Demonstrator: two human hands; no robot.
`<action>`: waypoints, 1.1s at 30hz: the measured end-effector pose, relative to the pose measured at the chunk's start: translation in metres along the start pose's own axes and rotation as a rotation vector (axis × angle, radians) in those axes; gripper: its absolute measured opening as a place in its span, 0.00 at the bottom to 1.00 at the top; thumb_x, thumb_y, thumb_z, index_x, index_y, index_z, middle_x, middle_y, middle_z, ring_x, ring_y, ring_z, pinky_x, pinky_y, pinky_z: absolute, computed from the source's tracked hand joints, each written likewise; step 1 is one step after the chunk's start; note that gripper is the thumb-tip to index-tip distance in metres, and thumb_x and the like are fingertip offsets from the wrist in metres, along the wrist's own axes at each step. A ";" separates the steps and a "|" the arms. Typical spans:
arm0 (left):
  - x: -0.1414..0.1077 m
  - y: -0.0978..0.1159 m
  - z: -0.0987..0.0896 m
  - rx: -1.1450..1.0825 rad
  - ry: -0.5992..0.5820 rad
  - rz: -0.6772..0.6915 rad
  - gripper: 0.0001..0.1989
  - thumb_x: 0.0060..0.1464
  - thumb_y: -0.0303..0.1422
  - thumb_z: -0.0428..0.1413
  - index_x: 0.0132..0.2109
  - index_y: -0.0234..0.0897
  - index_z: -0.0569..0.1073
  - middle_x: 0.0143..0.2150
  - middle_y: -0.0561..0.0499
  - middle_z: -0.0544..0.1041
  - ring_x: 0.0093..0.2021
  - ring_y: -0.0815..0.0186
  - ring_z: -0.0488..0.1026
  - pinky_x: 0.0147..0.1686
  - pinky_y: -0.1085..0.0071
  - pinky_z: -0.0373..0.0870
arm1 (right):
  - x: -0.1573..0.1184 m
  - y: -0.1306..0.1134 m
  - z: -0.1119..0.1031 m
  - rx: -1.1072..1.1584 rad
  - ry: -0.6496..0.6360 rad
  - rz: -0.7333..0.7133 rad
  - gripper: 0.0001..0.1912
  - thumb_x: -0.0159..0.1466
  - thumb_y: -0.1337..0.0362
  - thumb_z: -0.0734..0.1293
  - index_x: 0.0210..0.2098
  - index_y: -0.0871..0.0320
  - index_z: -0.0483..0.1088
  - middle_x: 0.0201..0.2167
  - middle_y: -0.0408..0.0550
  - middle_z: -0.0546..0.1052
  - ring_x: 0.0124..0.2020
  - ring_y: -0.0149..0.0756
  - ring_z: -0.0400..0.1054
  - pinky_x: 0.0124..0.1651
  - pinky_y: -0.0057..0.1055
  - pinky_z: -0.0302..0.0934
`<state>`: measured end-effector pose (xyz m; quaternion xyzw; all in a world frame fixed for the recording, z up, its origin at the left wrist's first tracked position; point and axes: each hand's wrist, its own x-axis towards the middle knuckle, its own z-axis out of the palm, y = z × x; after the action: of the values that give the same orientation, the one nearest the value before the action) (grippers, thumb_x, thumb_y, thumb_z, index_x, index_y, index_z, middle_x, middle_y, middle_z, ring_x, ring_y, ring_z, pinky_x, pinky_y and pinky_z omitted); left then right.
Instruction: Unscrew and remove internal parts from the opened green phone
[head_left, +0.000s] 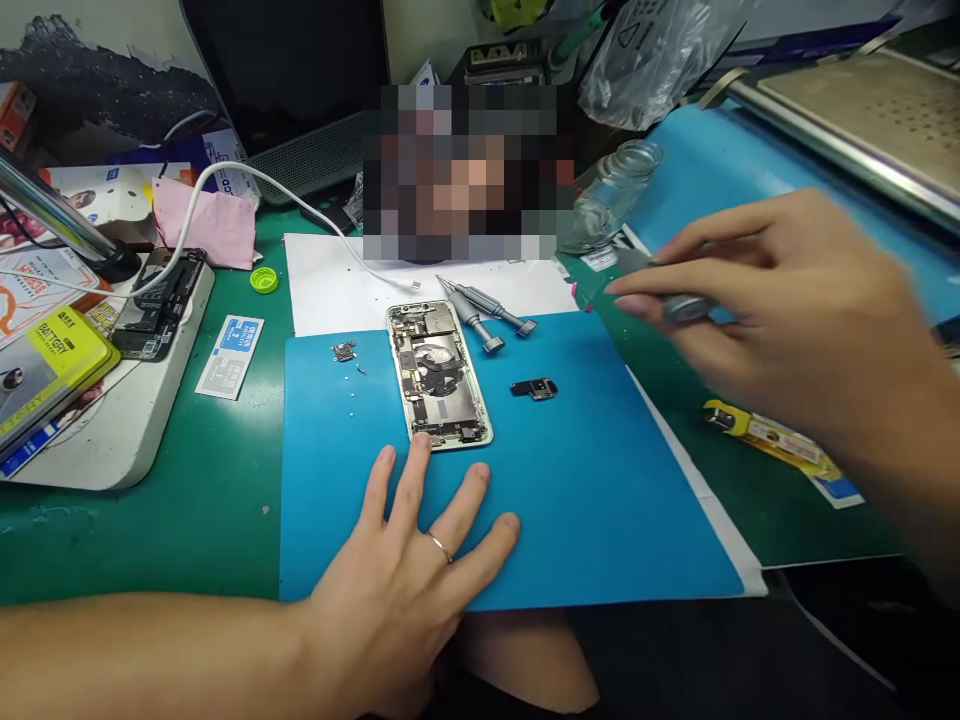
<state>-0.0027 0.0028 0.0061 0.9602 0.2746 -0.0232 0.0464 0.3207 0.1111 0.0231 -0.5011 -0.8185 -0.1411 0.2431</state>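
An opened phone [439, 375] lies on the blue mat [600, 500], its inner parts exposed. My left hand [420, 560] is spread over the mat, with one fingertip at the phone's lower edge and a ring on one finger. Above the mat's right side, my right hand [765, 290] is closed around a grey-handled tool [686, 308]; its working end is blurred and partly hidden. Two grey screwdrivers [480, 318] [499, 308] lie beside the phone's upper right. A small dark phone part [535, 388] rests to its right, and a tiny metal part [344, 351] to its left.
At left, a white box [142, 430] bears another opened phone [161, 300] and a yellow battery pack [56, 370]. A white cable [277, 178] arches across the back. A glass jar [619, 190] stands back right. A yellow cutter [772, 440] lies beneath my right arm.
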 end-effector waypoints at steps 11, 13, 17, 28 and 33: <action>0.002 -0.003 -0.003 0.019 0.016 0.009 0.37 0.64 0.50 0.56 0.74 0.44 0.57 0.77 0.42 0.55 0.72 0.25 0.54 0.64 0.32 0.58 | 0.005 0.002 0.053 0.206 -0.181 0.009 0.22 0.69 0.71 0.57 0.54 0.57 0.77 0.56 0.59 0.74 0.54 0.50 0.75 0.51 0.48 0.75; 0.002 -0.004 -0.003 0.023 0.022 0.008 0.36 0.65 0.50 0.55 0.75 0.44 0.57 0.77 0.42 0.54 0.72 0.26 0.55 0.64 0.33 0.58 | 0.008 0.003 0.051 0.235 -0.190 0.005 0.23 0.69 0.72 0.56 0.55 0.56 0.76 0.57 0.57 0.76 0.56 0.50 0.74 0.53 0.48 0.75; 0.003 -0.004 -0.002 0.036 0.025 0.013 0.36 0.66 0.50 0.53 0.75 0.44 0.56 0.78 0.42 0.53 0.72 0.25 0.52 0.64 0.33 0.57 | 0.011 -0.003 0.041 0.291 -0.197 -0.002 0.20 0.72 0.68 0.58 0.55 0.52 0.77 0.57 0.50 0.78 0.57 0.46 0.75 0.57 0.45 0.74; 0.002 -0.004 -0.006 0.007 -0.034 0.013 0.35 0.68 0.49 0.50 0.76 0.45 0.53 0.78 0.42 0.51 0.73 0.27 0.52 0.65 0.32 0.56 | 0.016 -0.026 0.043 0.511 -0.157 -0.007 0.12 0.69 0.64 0.66 0.47 0.49 0.81 0.51 0.49 0.81 0.53 0.47 0.77 0.57 0.47 0.75; 0.001 -0.004 -0.006 -0.029 -0.055 0.014 0.40 0.65 0.51 0.53 0.76 0.43 0.52 0.79 0.41 0.49 0.74 0.25 0.47 0.66 0.31 0.54 | 0.013 -0.029 0.044 0.543 -0.142 0.029 0.12 0.68 0.64 0.66 0.45 0.48 0.81 0.51 0.48 0.82 0.53 0.47 0.77 0.58 0.47 0.74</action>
<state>-0.0039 0.0078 0.0115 0.9603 0.2668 -0.0453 0.0681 0.2790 0.1288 -0.0059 -0.4376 -0.8342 0.1225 0.3124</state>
